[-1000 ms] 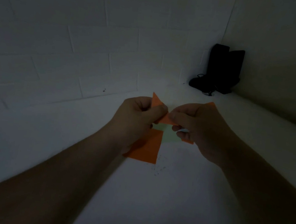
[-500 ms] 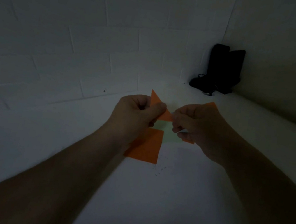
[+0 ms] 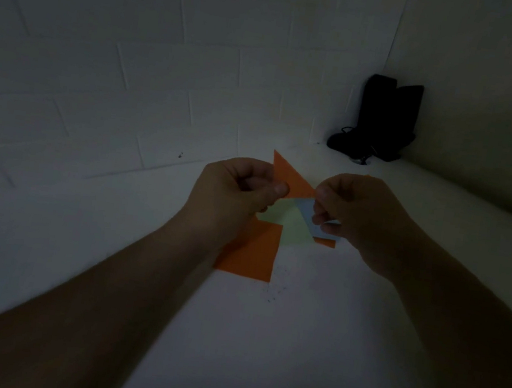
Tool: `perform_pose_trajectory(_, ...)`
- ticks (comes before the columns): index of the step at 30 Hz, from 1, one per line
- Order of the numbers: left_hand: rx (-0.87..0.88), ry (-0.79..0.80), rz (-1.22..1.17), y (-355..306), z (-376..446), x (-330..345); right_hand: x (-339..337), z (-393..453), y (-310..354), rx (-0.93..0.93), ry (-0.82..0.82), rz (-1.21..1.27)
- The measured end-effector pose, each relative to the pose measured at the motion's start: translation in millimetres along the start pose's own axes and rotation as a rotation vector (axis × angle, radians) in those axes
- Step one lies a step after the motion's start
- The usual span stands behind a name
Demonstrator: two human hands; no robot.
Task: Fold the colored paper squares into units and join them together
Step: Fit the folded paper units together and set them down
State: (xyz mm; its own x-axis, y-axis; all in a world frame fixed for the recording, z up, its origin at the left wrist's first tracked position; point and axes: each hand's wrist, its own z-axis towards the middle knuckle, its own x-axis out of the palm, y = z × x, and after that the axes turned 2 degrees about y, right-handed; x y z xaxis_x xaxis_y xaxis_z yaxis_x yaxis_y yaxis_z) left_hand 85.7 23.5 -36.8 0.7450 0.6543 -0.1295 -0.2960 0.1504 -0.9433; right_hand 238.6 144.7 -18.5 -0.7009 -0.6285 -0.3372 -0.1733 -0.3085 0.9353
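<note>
Fingers of the left hand (image 3: 235, 191) curl inward, with the thumb pressed flat against the near edge of an orange paper triangle (image 3: 289, 178), pinching it. That triangle points up and away, rising above the left knuckles, and its right corner reaches the fingertips of the right hand (image 3: 359, 217). Right-hand fingers are curled too, gripping the paper at that corner and, lower down, a pale blue flap (image 3: 310, 214) that slants down under them. Between the two hands, just below the triangle, a pale green panel (image 3: 295, 228) shows, joined to the blue flap on its right side. A small orange tip (image 3: 326, 243) pokes out under the blue flap, beneath the right hand. Whether these coloured parts are one assembled piece or separate units is hard to tell in the dim light.

Below the left hand and partly hidden by its wrist, an orange square sheet (image 3: 253, 252) hangs or lies with its lower edge toward the viewer; whether it touches the white tabletop (image 3: 259, 357) cannot be told. Both forearms reach forward over that tabletop. In the far corner, against the white brick-patterned wall (image 3: 135, 64), stands a dark black object (image 3: 385, 116) with a cord at its base.
</note>
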Motion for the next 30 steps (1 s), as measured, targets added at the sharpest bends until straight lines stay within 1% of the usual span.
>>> perform_pose_trajectory(4, 0.180, 0.031, 0.084, 3.3, 1.4, -5.8, -5.9, -4.4, 7.0, 0.147, 0.132, 0.244)
perform_pose_trajectory(6, 0.231, 0.043, 0.103, 4.9, 1.4, -6.9, -8.5, -3.8, 8.0, 0.187, 0.178, 0.335)
perform_pose_trajectory(10, 0.307, 0.066, 0.200, 6.0, 0.2, -5.5, -11.4, 1.9, 5.9, 0.218, 0.148, 0.438)
perform_pose_trajectory(12, 0.378, 0.061, 0.285, 7.0, 0.2, -5.8, -15.4, 3.4, 4.4, 0.252, 0.187, 0.422)
perform_pose_trajectory(14, 0.445, 0.054, 0.337, 7.7, 0.8, -7.1, -20.4, 0.2, 5.2, 0.302, 0.350, 0.285)
perform_pose_trajectory(15, 0.457, 0.064, 0.353, 7.4, 0.4, -7.3, -22.5, -2.5, 5.6, 0.314, 0.437, 0.194)
perform_pose_trajectory(16, 0.440, 0.080, 0.369, 6.9, -0.6, -6.6, -24.9, -4.0, 4.7, 0.310, 0.483, 0.111)
perform_pose_trajectory(17, 0.398, 0.088, 0.390, 6.9, -1.5, -6.0, -27.4, -3.7, 3.4, 0.298, 0.460, 0.049)
perform_pose_trajectory(18, 0.348, 0.082, 0.413, 8.1, -1.6, -5.4, -31.1, -0.6, 0.2, 0.276, 0.361, -0.008)
perform_pose_trajectory(21, 0.216, -0.034, 0.470, 13.4, 2.6, -7.8, -49.2, 14.1, -19.4, 0.148, -0.108, -0.232)
perform_pose_trajectory(22, 0.180, -0.065, 0.477, 13.6, 4.0, -9.9, -54.8, 19.1, -27.3, 0.103, -0.223, -0.304)
perform_pose_trajectory(23, 0.157, -0.079, 0.484, 13.1, 5.1, -12.2, -59.3, 22.3, -34.4, 0.075, -0.294, -0.356)
perform_pose_trajectory(24, 0.143, -0.081, 0.495, 11.9, 5.3, -14.3, -62.6, 25.0, -40.8, 0.062, -0.331, -0.377)
perform_pose_trajectory(26, 0.129, -0.046, 0.558, 10.2, 3.8, -16.9, -65.4, 28.8, -50.9, 0.063, -0.345, -0.434)
perform_pose_trajectory(28, 0.136, 0.068, 0.704, 10.8, 3.3, -17.6, -66.9, 34.1, -60.3, 0.077, -0.328, -0.554)
perform_pose_trajectory(30, 0.208, 0.224, 0.837, 16.9, 6.7, -18.3, -66.2, 37.2, -65.8, 0.112, -0.298, -0.654)
